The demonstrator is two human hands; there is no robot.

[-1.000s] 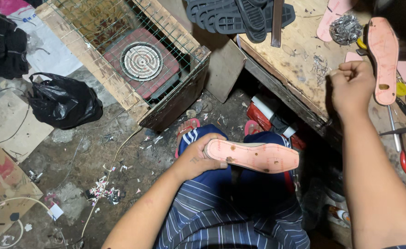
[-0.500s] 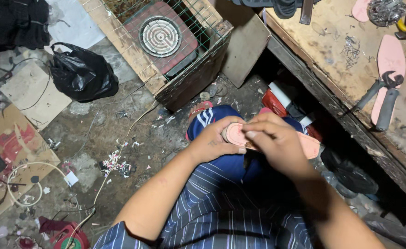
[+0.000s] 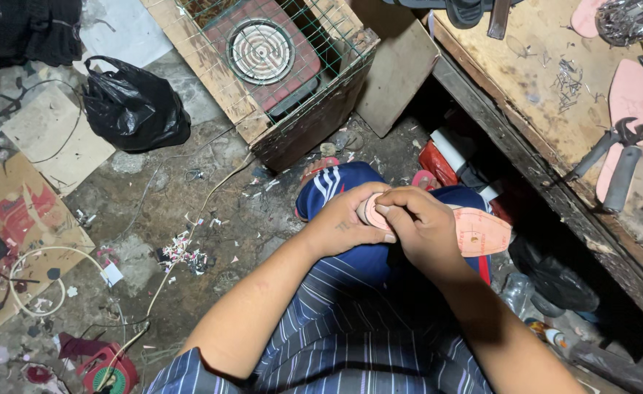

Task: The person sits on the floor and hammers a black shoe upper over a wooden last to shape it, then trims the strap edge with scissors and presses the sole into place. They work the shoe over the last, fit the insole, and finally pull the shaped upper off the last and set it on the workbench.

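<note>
Both hands hold one pink shoe sole [image 3: 482, 232] over the knee. The left hand [image 3: 343, 228] and right hand [image 3: 420, 222] pinch its near end, and its long side points away to the right, toward the workbench [image 3: 540, 102].

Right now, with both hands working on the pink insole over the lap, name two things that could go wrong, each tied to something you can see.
1. The left hand and right hand pinch only one end of the pink insole; its free end juts out unsupported and could flex or slip.
2. The pliers lie near the edge of the workbench, above the knees, so a knock might drop them.
</note>
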